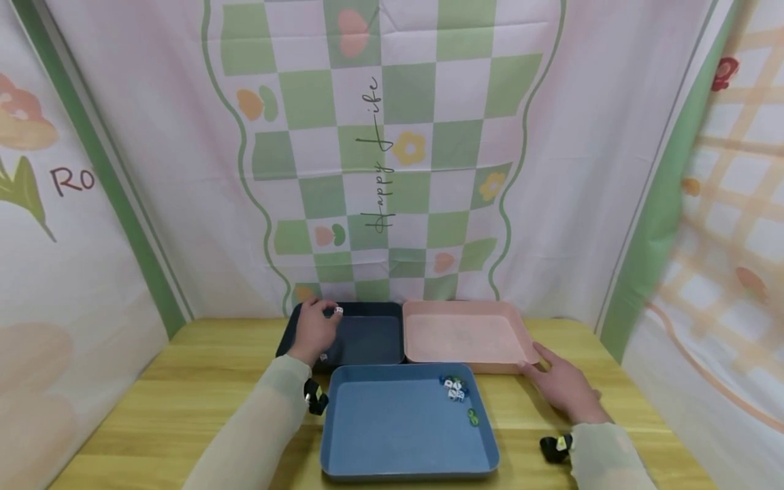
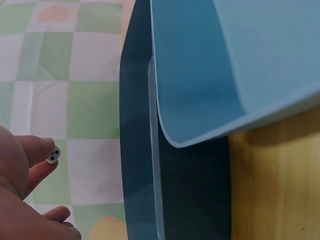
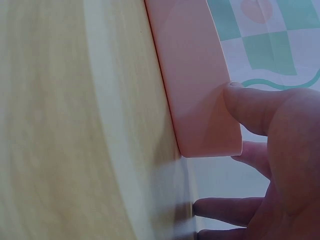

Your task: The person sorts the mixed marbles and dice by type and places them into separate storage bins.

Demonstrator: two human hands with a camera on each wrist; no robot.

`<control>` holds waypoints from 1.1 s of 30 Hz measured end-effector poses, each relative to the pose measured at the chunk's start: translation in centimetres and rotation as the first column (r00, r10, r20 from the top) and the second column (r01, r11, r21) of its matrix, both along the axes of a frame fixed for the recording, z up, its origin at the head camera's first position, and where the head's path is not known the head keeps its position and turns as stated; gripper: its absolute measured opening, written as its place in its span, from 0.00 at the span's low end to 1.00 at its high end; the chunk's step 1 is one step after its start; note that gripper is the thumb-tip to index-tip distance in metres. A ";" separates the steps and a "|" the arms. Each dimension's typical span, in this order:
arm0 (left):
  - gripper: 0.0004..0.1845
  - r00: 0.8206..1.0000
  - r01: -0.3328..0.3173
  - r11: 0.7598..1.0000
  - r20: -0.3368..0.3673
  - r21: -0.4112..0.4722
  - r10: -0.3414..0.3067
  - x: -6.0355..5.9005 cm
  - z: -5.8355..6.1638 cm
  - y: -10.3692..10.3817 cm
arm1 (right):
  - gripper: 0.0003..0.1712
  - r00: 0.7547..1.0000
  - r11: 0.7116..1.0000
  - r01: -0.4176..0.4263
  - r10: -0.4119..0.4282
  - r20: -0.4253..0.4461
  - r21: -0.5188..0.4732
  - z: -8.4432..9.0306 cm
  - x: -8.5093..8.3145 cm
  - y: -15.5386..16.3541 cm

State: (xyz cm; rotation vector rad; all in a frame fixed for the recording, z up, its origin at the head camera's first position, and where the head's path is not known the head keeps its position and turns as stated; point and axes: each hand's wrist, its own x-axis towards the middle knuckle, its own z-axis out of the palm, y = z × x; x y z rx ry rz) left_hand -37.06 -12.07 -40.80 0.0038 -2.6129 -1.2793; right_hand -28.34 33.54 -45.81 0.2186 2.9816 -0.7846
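**A little dice is held over the dark tray**

Three trays are set on the yellow wooden desk [image 1: 184, 381]. A light blue tray [image 1: 404, 425] is placed near the front edge of the desk. Behind it, near the back edge, a dark blue tray [image 1: 367, 337] and a pink tray [image 1: 465, 333] are set side by side, touching each other.

A small white dice [image 1: 339, 311] with dark dots is pinched in the fingertips of the left hand [image 1: 315, 330]. The dice is held over the dark blue tray, near its back left corner. In the left wrist view the dice [image 2: 54, 155] is seen at the tip of a finger, pressed between fingertips.

The right hand [image 1: 563, 388] is laid on the desk beside the front right corner of the pink tray. Its fingers are spread and relaxed, and nothing is held in it. In the right wrist view the thumb [image 3: 250, 107] is pressed against the corner of the pink tray [image 3: 195, 90].

A small pile of dice [image 1: 454, 388] is seen in the back right corner of the light blue tray. A small green thing [image 1: 473, 416] is lying close by, along the right side of that tray.
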 end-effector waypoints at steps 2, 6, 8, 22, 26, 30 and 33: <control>0.15 1.000 0.005 1.000 -0.002 -0.010 -0.005 0.0 -0.1 0.0 | 0.55 1.000 1.000 0.001 -0.001 0.002 0.000 0.0 0.0 0.0; 0.19 1.000 0.010 1.000 0.010 -0.011 -0.010 0.0 -0.1 -0.2 | 0.54 1.000 1.000 -0.002 0.002 -0.002 0.002 -0.1 0.0 0.0; 0.22 1.000 0.003 1.000 0.026 -0.005 -0.002 -0.1 -0.2 -0.3 | 0.54 1.000 1.000 -0.004 0.004 -0.005 0.004 -0.1 0.0 0.0; 0.24 0.998 -0.036 0.999 0.059 0.022 0.035 -0.6 -0.6 -0.6 | 0.54 1.000 1.000 -0.007 0.007 -0.010 0.002 -0.1 0.0 0.0; 0.24 0.999 -0.017 1.000 0.044 0.026 0.016 -0.7 -0.8 -0.5 | 0.54 1.000 1.000 -0.001 0.001 -0.002 -0.001 0.1 0.0 0.0; 0.24 1.000 -0.004 1.000 0.029 0.025 0.003 -0.4 -0.6 -0.1 | 0.54 1.000 1.000 0.001 -0.001 0.000 -0.004 0.1 0.1 -0.1; 0.24 1.000 0.008 1.000 0.023 0.026 -0.009 -0.1 -0.2 0.6 | 0.54 1.000 1.000 0.002 -0.002 0.000 -0.005 0.2 0.2 -0.1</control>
